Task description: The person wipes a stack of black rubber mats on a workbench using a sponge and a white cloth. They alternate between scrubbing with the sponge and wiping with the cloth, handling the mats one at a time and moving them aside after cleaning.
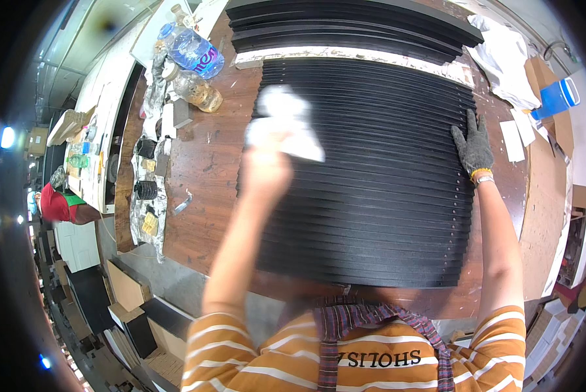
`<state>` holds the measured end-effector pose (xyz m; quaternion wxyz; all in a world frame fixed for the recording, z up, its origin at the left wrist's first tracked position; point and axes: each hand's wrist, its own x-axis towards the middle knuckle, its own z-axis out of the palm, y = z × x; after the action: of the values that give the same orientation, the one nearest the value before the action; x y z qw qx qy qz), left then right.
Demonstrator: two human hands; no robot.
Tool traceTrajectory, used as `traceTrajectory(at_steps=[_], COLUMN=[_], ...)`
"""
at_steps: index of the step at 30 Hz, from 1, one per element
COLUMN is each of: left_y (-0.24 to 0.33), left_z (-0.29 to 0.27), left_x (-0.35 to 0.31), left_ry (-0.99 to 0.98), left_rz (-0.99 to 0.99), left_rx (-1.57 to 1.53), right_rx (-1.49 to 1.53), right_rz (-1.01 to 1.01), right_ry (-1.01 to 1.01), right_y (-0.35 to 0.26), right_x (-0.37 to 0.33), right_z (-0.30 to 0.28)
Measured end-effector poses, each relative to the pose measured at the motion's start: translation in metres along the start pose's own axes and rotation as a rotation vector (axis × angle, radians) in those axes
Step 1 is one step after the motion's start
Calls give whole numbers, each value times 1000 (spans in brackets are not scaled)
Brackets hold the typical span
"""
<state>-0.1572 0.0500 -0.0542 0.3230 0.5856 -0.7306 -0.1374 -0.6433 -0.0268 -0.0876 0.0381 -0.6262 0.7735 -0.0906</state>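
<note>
A wide row of long black strips (364,196), laid side by side, covers the middle of the brown table. My left hand (267,173), bare and blurred by motion, is closed on a white cloth (285,121) over the row's left part. Whether the cloth touches the strips I cannot tell. At the row's right edge my right hand (474,145), in a grey knitted glove with a yellow cuff, lies with fingers spread over the strip ends. Small holes or dots run along the strips near that edge.
More black strips (351,26) are stacked beyond a paint-stained white bar (351,55). Plastic bottles (198,55) stand at the far left of the brown table (198,157). A white cloth heap (502,59) and a blue container (555,98) lie right. Another person (61,204) is at far left.
</note>
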Motion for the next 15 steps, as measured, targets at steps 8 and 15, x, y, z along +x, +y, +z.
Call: traceTrajectory(at_steps=[8, 15], left_y=[116, 13], left_z=[143, 4], left_x=[-21, 3], left_ry=[-385, 47], left_rz=[367, 18], left_rx=[-121, 188], right_rx=[-129, -37], right_rz=[-131, -157], right_ry=[-34, 64], right_y=[-7, -6], right_x=[-44, -49], right_z=[-5, 1])
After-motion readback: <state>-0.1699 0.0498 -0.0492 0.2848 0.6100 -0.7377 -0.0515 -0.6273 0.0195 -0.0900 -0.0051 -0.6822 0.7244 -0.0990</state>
